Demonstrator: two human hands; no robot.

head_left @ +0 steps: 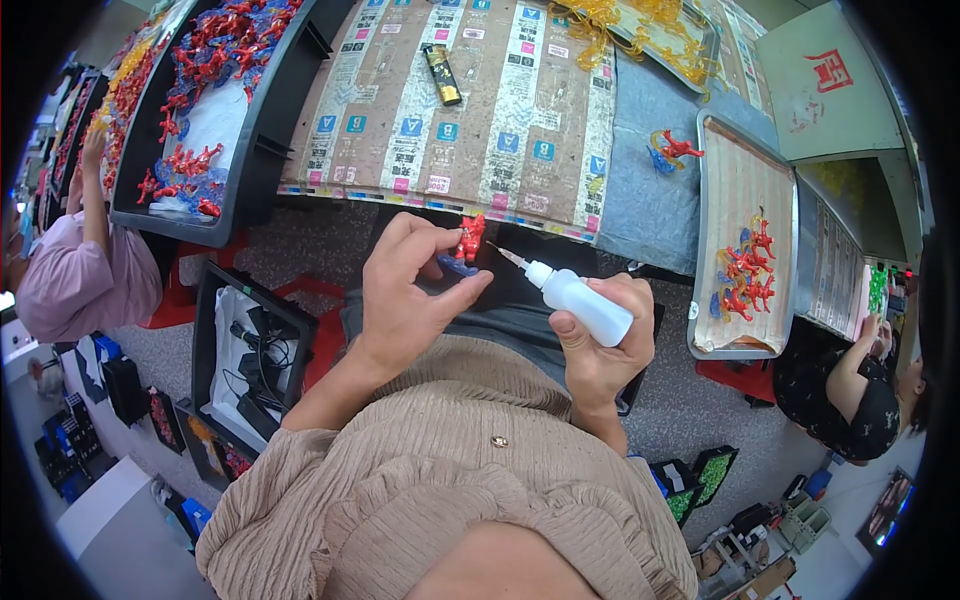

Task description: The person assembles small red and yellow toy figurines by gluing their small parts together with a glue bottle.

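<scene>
My left hand [412,290] pinches a small red figurine [472,240] with a translucent blue base between thumb and fingers, just off the table's front edge. In my right hand [612,350] is a white squeeze bottle [585,303], tilted so that its thin nozzle points toward the figurine. The nozzle tip is close to the red part; a small gap shows between them. My fingers hide part of the blue base.
A black crate [235,150] of red and blue figurines stands at the left. On the table [400,150] lies a black-and-gold lighter-like object [441,74]. A metal tray [750,335] with several figurines is at right; one figurine [672,150] lies beside it. Two people work at either side.
</scene>
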